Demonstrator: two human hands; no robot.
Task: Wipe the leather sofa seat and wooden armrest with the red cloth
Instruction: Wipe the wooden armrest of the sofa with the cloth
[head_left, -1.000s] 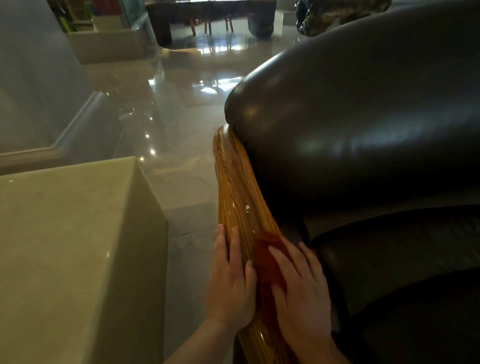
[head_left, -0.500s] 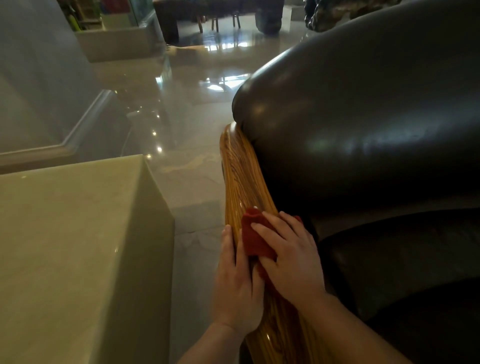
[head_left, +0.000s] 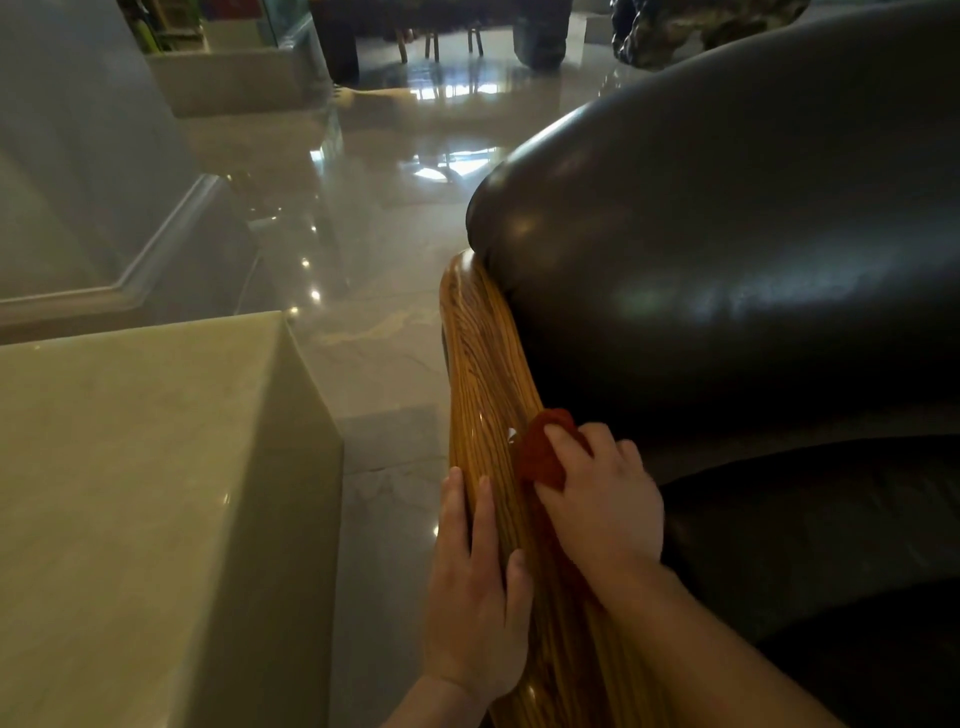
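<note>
The striped wooden armrest (head_left: 483, 374) runs from the lower middle up to the dark leather sofa back (head_left: 727, 249). My right hand (head_left: 605, 499) presses the red cloth (head_left: 540, 452) onto the armrest's inner edge, next to the leather. Only the cloth's front part shows; the rest is hidden under my fingers. My left hand (head_left: 475, 597) lies flat on the armrest's outer side, fingers spread, holding nothing. The dark leather seat (head_left: 810, 545) is at the right, below the back cushion.
A pale stone block (head_left: 145, 493) stands left of the armrest with a narrow strip of glossy floor (head_left: 384, 467) between them. Dark furniture (head_left: 441, 31) and a step edge (head_left: 171, 234) are farther back.
My right hand has slid the red cloth forward along the armrest toward the sofa back. My left hand stays flat on the armrest's outer side.
</note>
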